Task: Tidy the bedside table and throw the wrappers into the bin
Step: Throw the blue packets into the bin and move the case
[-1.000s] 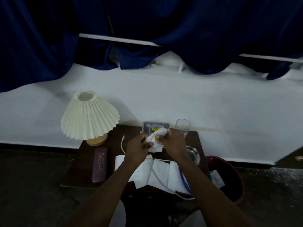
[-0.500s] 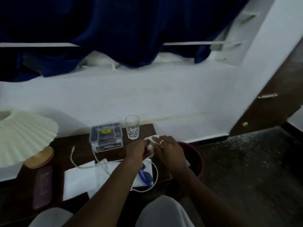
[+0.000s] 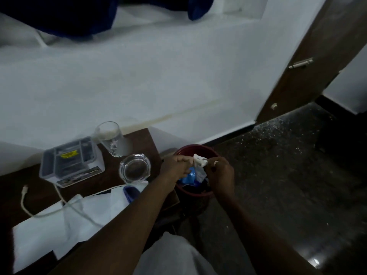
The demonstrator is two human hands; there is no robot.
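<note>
A crumpled white wrapper [image 3: 199,160] is pinched between both hands directly above the dark red bin [image 3: 195,192]. The left hand [image 3: 175,167] and right hand [image 3: 220,175], which wears a ring, each close fingertips on it. Blue and white scraps already lie inside the bin. The bin stands on the floor just right of the bedside table [image 3: 143,141] edge. Open dark floor stretches right of the bin.

Left hand [image 3: 175,165], right hand [image 3: 219,173] extended together, fingers pinched closed
</note>
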